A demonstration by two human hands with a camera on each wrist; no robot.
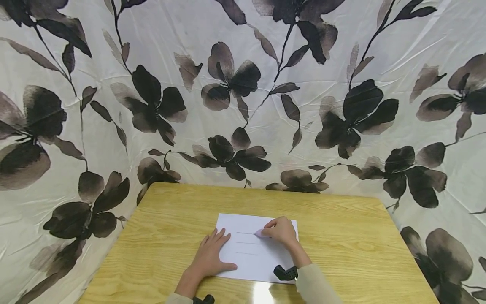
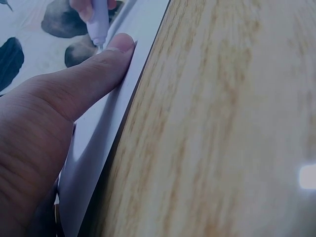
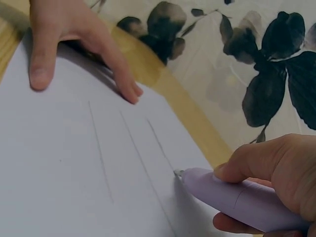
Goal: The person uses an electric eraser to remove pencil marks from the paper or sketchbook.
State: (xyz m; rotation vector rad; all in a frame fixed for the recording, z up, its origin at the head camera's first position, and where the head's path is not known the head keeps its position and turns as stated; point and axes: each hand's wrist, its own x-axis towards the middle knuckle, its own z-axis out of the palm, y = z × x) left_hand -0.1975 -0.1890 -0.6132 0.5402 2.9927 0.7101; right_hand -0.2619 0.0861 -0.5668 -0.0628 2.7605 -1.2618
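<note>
A white sheet of paper lies on the table, with three thin grey lines drawn across it. My left hand is spread over the paper's left edge, fingers extended; in the left wrist view its thumb presses near the sheet's edge. Over the upper right of the sheet, my right hand grips a thick lavender pen-shaped tool. Its small pale tip meets the paper at the right end of the top line. The palm side of the right hand is hidden in the head view.
The yellow wood-grain table extends around the paper on all sides. Behind it hangs a white cloth with dark flowers. Black wrist devices sit at both wrists, the right one above the paper's lower edge.
</note>
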